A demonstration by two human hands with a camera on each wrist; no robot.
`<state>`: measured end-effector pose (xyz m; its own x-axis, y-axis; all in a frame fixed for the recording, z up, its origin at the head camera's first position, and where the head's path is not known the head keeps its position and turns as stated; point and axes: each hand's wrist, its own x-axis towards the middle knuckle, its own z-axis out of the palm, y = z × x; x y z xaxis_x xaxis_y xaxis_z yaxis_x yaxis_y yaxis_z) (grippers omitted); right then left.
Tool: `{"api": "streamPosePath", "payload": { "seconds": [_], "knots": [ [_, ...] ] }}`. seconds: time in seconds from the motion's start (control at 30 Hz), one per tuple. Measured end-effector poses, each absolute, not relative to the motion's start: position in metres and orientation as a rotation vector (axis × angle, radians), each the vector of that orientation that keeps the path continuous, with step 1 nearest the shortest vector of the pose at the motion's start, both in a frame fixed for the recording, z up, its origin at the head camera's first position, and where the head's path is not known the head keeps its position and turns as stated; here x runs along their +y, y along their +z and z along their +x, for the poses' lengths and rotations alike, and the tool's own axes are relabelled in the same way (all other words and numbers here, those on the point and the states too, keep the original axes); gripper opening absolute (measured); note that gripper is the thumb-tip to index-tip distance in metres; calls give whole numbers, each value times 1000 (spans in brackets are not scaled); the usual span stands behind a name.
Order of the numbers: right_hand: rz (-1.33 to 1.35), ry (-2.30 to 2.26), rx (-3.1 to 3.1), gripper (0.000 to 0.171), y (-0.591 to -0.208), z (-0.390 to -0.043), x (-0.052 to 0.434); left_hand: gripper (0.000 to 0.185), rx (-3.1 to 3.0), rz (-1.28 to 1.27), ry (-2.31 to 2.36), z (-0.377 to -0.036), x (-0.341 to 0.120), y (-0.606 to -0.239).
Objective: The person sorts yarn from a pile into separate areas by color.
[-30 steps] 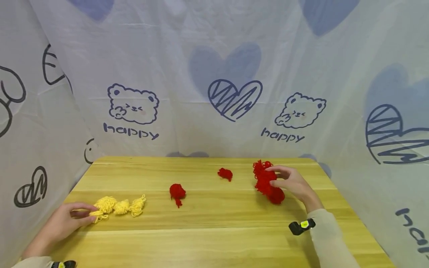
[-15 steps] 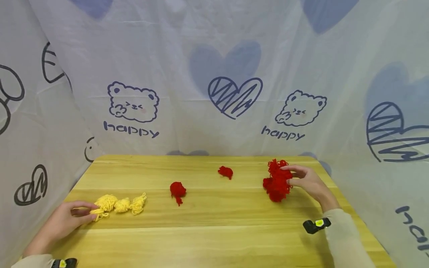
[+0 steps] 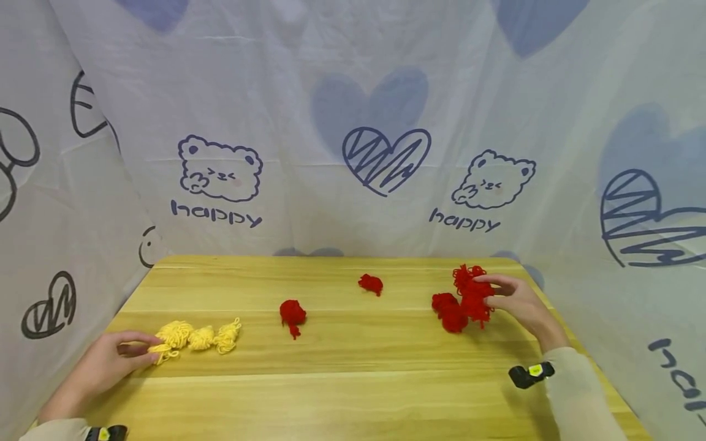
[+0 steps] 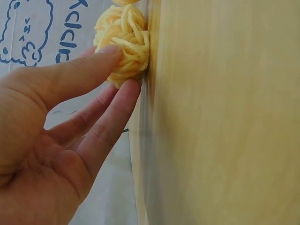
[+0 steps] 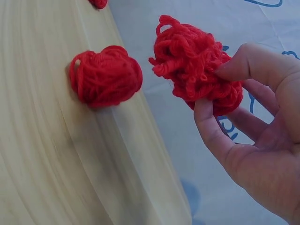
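On the left, my left hand pinches a small bundle of yellow yarn between thumb and fingers, low over the wooden table. Several yellow yarn bundles lie in a row just beyond it. In the left wrist view the thumb and fingertips press the yellow yarn from both sides. At the right, my right hand holds a loose, loopy bundle of red yarn up off the table. A rounder red yarn ball rests on the table beside it, apart from the held bundle in the right wrist view.
A red yarn ball with a trailing end lies mid-table. Farther back is a smaller red yarn bundle. A printed white cloth hangs behind the table and along both sides.
My right hand has moved to the right with the loopy red yarn bundle, uncovering more of the red ball on the table. My left hand has stayed in place on the yellow yarn.
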<state>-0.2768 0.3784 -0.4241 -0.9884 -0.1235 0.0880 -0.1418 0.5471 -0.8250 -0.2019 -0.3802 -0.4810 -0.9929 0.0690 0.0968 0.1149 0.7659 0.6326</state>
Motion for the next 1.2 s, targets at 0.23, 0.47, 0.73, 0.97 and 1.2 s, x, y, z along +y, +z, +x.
{"api": "streamPosePath", "payload": {
  "seconds": [0.23, 0.47, 0.73, 0.97, 1.2],
  "knots": [
    [179, 1446, -2735, 45, -422, -274, 388, 28, -2884, -176, -1022, -202, -379, -480],
    [122, 1387, -2763, 44, -426, -275, 395, 30, -2909, -143, -1022, -202, -380, -480],
    [61, 1370, -2789, 43, -432, -277, 402, 30, -2904, -138, -1029, -203, -379, -479],
    [99, 1397, -2764, 41, -439, -283, 405, 30, -2893, -162, -1024, -202, -379, -476],
    [132, 1459, -2753, 42, -447, -287, 406, 29, -2900, -171, -1017, -200, -379, -474]
  ]
}}
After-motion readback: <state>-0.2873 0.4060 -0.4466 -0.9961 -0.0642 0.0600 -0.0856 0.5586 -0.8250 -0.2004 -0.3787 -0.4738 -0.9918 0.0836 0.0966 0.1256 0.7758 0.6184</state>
